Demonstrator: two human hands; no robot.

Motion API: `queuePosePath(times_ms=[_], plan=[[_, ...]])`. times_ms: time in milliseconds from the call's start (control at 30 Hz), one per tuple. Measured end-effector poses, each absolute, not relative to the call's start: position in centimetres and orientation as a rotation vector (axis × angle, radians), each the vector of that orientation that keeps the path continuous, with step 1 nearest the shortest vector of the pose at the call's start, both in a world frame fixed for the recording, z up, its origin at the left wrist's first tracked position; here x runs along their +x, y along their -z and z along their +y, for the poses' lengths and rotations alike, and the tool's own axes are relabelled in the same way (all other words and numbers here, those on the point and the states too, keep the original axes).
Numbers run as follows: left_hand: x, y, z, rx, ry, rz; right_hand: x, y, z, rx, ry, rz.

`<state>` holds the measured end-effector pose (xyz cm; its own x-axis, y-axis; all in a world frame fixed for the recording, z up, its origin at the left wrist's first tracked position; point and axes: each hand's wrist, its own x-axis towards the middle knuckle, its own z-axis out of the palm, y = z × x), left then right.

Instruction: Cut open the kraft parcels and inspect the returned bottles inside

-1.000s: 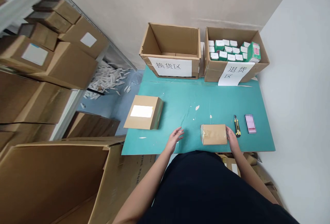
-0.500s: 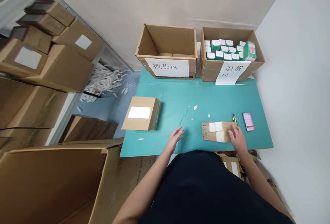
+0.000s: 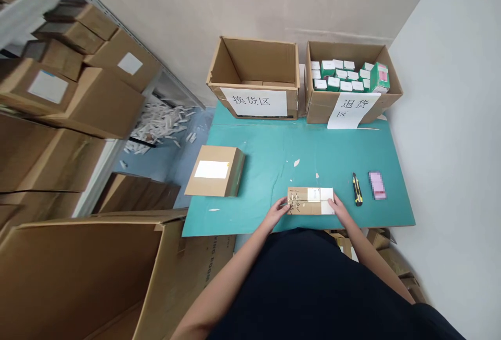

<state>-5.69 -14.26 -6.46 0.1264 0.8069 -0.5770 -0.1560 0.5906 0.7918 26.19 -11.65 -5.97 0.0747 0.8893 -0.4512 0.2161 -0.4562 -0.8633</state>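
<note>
A small cardboard box with white labels and handwriting on its left part is held between both hands at the near side of the green table. My left hand grips its left end, thumb and fingers closed on it. At the right end, my right hand is closed on the edge by the white label. To the right lies a yellow and black utility knife, and beyond it a phone with a pink screen.
A larger labelled carton stands at the table's left. Along the back are an open carton with a paper sign and another carton holding several green and white boxes. A big open box and stacked cartons are at left.
The small box has moved left in front of my body and turned slightly. My left hand has taken hold of its left end. The utility knife now shows fully.
</note>
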Motion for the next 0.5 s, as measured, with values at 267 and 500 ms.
queuePosePath(times_ms=[267, 500], plan=[[-5.3, 5.9, -14.8, 0.653, -0.659, 1.393, 34.1, 6.8, -9.9, -2.216, -0.817, -1.146], [-4.2, 4.0, -15.3, 0.569, -0.578, 1.485, 36.6, 8.4, -8.3, -2.405, -0.731, -1.129]])
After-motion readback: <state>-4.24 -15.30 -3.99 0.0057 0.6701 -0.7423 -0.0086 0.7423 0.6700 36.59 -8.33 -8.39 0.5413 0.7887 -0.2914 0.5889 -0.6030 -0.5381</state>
